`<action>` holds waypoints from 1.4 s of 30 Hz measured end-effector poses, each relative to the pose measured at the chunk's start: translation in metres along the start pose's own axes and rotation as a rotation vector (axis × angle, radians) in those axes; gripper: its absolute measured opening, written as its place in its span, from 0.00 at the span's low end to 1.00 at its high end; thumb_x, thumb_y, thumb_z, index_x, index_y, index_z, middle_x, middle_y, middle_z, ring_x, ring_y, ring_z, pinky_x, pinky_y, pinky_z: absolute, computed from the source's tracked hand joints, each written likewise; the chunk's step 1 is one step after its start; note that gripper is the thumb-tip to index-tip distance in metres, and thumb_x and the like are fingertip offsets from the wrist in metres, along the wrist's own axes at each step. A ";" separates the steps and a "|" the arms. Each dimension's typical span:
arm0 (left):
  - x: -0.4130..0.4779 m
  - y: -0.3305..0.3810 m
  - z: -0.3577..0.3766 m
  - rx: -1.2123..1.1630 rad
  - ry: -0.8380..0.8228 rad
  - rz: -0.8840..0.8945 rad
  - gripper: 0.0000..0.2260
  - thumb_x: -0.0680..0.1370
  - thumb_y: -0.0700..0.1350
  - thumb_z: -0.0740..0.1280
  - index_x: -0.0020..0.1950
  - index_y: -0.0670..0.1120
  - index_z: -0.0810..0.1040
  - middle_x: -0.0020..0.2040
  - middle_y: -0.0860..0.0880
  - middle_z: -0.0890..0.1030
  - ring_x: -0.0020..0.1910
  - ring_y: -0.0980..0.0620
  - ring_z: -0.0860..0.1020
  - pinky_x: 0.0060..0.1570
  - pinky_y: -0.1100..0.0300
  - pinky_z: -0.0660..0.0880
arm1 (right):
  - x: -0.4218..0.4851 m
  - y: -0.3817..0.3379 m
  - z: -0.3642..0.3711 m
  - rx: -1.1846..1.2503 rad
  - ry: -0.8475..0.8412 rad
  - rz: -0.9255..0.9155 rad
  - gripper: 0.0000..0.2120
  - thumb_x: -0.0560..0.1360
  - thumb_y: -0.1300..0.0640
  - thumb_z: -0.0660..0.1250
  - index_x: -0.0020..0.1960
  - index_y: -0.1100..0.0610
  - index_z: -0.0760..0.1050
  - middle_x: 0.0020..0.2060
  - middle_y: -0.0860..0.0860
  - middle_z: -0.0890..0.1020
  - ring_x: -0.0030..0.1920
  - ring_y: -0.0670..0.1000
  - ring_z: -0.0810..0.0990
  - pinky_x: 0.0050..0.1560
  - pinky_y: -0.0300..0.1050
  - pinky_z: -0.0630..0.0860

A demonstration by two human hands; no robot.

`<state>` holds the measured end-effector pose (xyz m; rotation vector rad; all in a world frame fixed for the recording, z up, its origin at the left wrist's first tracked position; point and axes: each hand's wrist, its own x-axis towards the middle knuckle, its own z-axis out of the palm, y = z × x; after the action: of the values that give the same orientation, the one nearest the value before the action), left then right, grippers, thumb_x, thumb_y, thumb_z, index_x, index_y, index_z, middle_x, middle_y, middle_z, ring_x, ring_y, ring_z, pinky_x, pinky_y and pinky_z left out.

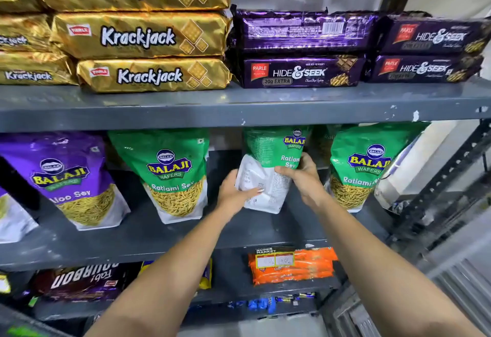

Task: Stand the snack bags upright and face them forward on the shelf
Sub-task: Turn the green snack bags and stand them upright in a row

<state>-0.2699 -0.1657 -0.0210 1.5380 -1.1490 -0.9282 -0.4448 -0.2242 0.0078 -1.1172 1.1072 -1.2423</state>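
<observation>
A green and white Balaji Ratlami Sev bag (268,156) stands on the middle shelf (148,233), turned partly sideways so its printed back and part of its front show. My left hand (233,190) grips its lower left side. My right hand (300,174) holds its right edge. To the left, another green Ratlami Sev bag (172,174) stands upright facing forward, and a purple Aloo Sev bag (66,177) leans beside it. A third green bag (364,166) stands upright at the right.
The upper shelf carries stacked gold Krackjack packs (148,36) and purple Hide & Seek packs (300,71). On the lower shelf lie an orange pack (292,267) and a dark Bourbon pack (82,281). A perforated metal upright (449,177) frames the right side.
</observation>
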 end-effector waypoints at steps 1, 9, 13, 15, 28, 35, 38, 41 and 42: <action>0.005 0.001 0.001 0.002 0.001 0.011 0.24 0.60 0.46 0.81 0.51 0.48 0.75 0.53 0.41 0.82 0.49 0.49 0.78 0.54 0.45 0.78 | 0.004 -0.002 -0.001 -0.034 -0.011 -0.036 0.25 0.61 0.73 0.75 0.52 0.55 0.70 0.43 0.49 0.83 0.40 0.44 0.83 0.42 0.38 0.79; 0.022 -0.026 0.011 0.045 -0.031 -0.057 0.32 0.64 0.39 0.79 0.64 0.41 0.69 0.62 0.42 0.78 0.63 0.42 0.76 0.63 0.46 0.74 | 0.006 0.018 0.010 -0.215 -0.101 -0.084 0.27 0.62 0.73 0.75 0.51 0.50 0.69 0.45 0.49 0.82 0.45 0.47 0.81 0.46 0.43 0.78; 0.009 -0.031 0.025 -0.041 0.055 -0.139 0.27 0.70 0.37 0.73 0.67 0.42 0.68 0.62 0.44 0.78 0.61 0.44 0.77 0.62 0.52 0.74 | 0.010 0.011 0.008 -0.100 -0.194 -0.030 0.38 0.66 0.55 0.76 0.70 0.50 0.60 0.60 0.49 0.79 0.56 0.44 0.80 0.57 0.40 0.77; -0.010 -0.033 0.037 -0.099 0.205 -0.172 0.23 0.73 0.35 0.70 0.67 0.42 0.69 0.61 0.44 0.78 0.61 0.43 0.77 0.62 0.55 0.72 | 0.011 0.005 0.005 0.003 -0.168 0.047 0.41 0.69 0.37 0.67 0.75 0.47 0.53 0.68 0.48 0.73 0.66 0.44 0.74 0.69 0.45 0.69; 0.012 -0.010 0.057 -0.296 0.256 -0.251 0.18 0.83 0.45 0.55 0.73 0.43 0.66 0.72 0.44 0.71 0.69 0.43 0.71 0.71 0.52 0.65 | -0.023 0.026 0.012 -0.036 -0.118 0.189 0.26 0.79 0.37 0.42 0.51 0.45 0.77 0.55 0.49 0.81 0.50 0.40 0.81 0.44 0.41 0.78; 0.046 -0.021 0.029 -0.285 -0.085 -0.268 0.20 0.84 0.49 0.51 0.73 0.44 0.66 0.73 0.46 0.70 0.69 0.51 0.70 0.72 0.56 0.63 | -0.053 0.057 0.007 -0.246 -0.058 -0.003 0.12 0.80 0.45 0.53 0.52 0.38 0.75 0.56 0.46 0.79 0.60 0.47 0.76 0.65 0.52 0.70; 0.029 -0.019 0.043 -0.339 0.191 -0.306 0.21 0.84 0.47 0.51 0.75 0.41 0.64 0.76 0.44 0.66 0.74 0.47 0.66 0.74 0.57 0.58 | -0.030 0.051 0.002 -0.189 0.052 0.029 0.13 0.81 0.50 0.54 0.60 0.47 0.74 0.60 0.50 0.79 0.62 0.50 0.76 0.68 0.55 0.69; -0.014 -0.030 0.063 -0.326 0.478 -0.272 0.18 0.81 0.36 0.57 0.71 0.37 0.67 0.70 0.37 0.71 0.69 0.41 0.70 0.68 0.57 0.63 | -0.009 0.042 0.002 -0.103 0.104 0.151 0.18 0.81 0.50 0.53 0.67 0.56 0.70 0.67 0.54 0.74 0.65 0.52 0.73 0.68 0.55 0.68; -0.025 -0.033 0.070 -0.334 0.443 -0.232 0.20 0.78 0.31 0.59 0.71 0.37 0.67 0.68 0.37 0.72 0.68 0.40 0.72 0.68 0.55 0.65 | -0.004 0.039 0.003 -0.082 0.083 0.187 0.20 0.81 0.49 0.51 0.68 0.57 0.69 0.68 0.55 0.73 0.65 0.52 0.73 0.66 0.54 0.68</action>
<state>-0.3347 -0.1560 -0.0696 1.5154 -0.4823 -0.8241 -0.4374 -0.2197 -0.0306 -1.0056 1.3049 -1.1123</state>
